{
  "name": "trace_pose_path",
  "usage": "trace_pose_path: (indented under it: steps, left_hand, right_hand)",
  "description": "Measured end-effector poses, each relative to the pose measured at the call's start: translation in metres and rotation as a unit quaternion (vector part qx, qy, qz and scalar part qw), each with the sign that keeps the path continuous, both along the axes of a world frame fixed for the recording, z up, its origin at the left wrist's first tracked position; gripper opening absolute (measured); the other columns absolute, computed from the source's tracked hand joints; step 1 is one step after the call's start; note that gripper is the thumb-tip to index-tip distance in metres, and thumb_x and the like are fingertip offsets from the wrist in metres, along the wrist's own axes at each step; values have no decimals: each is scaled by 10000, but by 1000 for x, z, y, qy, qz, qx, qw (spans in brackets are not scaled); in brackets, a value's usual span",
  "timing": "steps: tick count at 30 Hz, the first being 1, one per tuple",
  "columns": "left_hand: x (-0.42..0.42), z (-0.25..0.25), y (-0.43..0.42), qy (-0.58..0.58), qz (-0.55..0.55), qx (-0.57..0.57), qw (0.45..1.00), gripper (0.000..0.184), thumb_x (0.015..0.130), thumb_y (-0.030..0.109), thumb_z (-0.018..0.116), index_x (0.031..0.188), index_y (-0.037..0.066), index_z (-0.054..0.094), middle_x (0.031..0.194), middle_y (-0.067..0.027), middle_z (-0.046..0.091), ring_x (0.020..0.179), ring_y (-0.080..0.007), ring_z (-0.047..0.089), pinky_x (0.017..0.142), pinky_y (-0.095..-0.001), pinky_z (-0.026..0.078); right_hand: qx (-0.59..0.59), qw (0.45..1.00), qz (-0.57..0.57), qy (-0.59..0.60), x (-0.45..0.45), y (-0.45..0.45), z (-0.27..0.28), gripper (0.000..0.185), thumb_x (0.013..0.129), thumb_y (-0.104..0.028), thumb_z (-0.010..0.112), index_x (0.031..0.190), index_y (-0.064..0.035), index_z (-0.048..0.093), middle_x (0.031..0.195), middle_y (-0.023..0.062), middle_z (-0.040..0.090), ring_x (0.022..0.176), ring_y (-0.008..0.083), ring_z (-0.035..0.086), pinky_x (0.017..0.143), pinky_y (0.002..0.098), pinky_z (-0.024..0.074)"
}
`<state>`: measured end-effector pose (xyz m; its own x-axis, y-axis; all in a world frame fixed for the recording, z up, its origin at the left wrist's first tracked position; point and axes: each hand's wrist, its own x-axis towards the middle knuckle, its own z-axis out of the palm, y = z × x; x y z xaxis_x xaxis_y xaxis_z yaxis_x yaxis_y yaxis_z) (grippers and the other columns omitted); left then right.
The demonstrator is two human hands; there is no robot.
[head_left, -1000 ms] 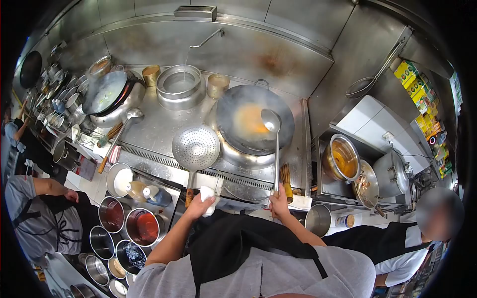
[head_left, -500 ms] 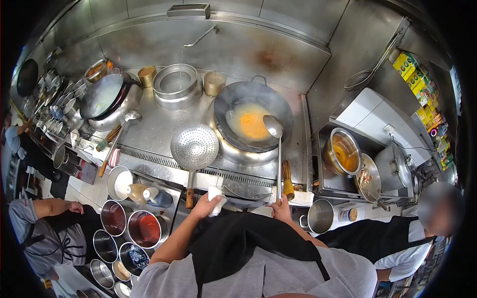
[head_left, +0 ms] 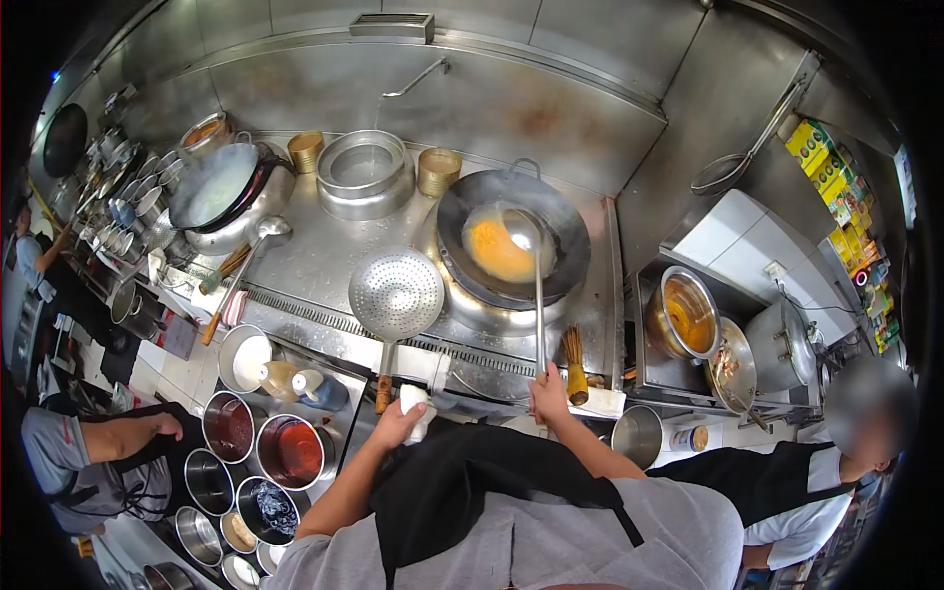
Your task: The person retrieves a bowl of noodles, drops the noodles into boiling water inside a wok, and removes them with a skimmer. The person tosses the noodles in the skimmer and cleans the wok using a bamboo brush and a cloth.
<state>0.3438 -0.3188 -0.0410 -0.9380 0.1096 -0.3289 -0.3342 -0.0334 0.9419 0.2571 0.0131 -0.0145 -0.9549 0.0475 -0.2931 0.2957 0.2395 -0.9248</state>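
My right hand (head_left: 549, 395) is closed around the handle of a long metal ladle (head_left: 539, 305). The ladle's bowl dips into an orange-yellow liquid (head_left: 495, 246) with a brighter orange patch, inside a dark wok (head_left: 570, 236) on the stove. A crumpled white cloth (head_left: 417, 413) is gripped in my left hand (head_left: 396, 425) at the counter's front edge. Just beyond that hand lies a perforated skimmer (head_left: 396, 293) with a wooden handle, resting on the stove top. To the right of the ladle stands a bamboo brush (head_left: 574, 366).
Left of me are several metal pots with red sauce (head_left: 292, 450) and other contents, plus squeeze bottles (head_left: 320, 389). A second steaming wok (head_left: 218, 187) stands far left. Metal bowls (head_left: 686, 313) sit at right. One person (head_left: 98, 457) is at left, another (head_left: 787, 492) at right.
The ladle's bowl has moved left within the wok, deeper over the orange liquid, and my right hand has shifted slightly up. My left hand still holds the cloth. The view has shifted a little.
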Motion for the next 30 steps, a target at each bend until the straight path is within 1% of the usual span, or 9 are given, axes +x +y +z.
trace_pose_path:
  steps: [5,15,18,21,23,25,27,29,30]
  left_hand:
    - [15,-1,-11,-7,19,5,1000,347,924,341,580,1048,18,608,889,-46,642,759,-140,583,679,-299,479]
    - [0,1,8,-19,-6,-2,1000,366,910,341,595,1060,8,612,936,-71,649,831,-152,592,748,-308,480]
    - [-14,-3,17,-7,-55,-56,997,441,885,405,597,1064,2,608,944,-85,651,852,-170,595,775,-323,476]
    - [-25,32,32,-11,-83,-78,993,448,885,405,598,1078,1,602,956,-100,653,868,-180,599,786,-328,476]
    - [-28,21,34,-9,-111,-95,989,432,890,378,605,1096,-2,595,974,-105,654,885,-177,600,794,-329,477]
    - [-34,24,39,43,-123,-101,986,415,902,356,599,1105,-5,591,981,-101,657,892,-171,600,801,-333,479]
    - [-31,30,39,52,-106,-95,988,411,911,357,590,1104,-6,594,975,-97,659,886,-164,600,795,-332,482]
    - [-30,17,37,6,-78,-29,996,412,913,363,588,1104,-2,596,968,-94,660,876,-161,601,789,-329,483]
    - [-27,11,36,1,-73,-37,997,410,909,363,590,1104,2,599,963,-90,659,866,-157,601,782,-326,484]
  right_hand:
    - [-138,990,14,-41,-71,6,44,623,848,-19,552,1396,-160,291,652,27,501,426,134,469,370,288,407]
    - [-139,988,-28,-61,-51,-10,97,698,851,0,491,1452,-218,211,667,35,481,445,122,458,368,282,391]
    - [-299,940,1,-163,-49,-5,110,708,872,-14,522,1462,-229,194,701,53,503,464,125,456,406,265,385]
    - [-417,895,-2,-158,-90,9,92,723,871,-20,525,1468,-241,182,682,55,503,464,129,455,400,270,383]
    - [-346,929,-11,-132,-86,-13,78,757,870,-13,521,1483,-251,147,673,53,493,472,131,457,394,268,375]
    - [-129,990,-31,-50,-65,-39,66,782,861,0,518,1492,-264,139,682,48,489,497,135,472,388,270,376]
    - [-98,993,-21,-66,-50,-40,87,809,868,-16,501,1509,-234,58,694,66,504,459,163,462,386,302,400]
    - [-242,957,3,-162,-53,-13,109,799,867,-15,504,1504,-239,76,693,61,511,462,154,468,388,290,404]
    - [-374,909,-22,-181,-74,0,112,775,870,-20,507,1494,-244,107,693,48,514,470,147,472,386,290,405]
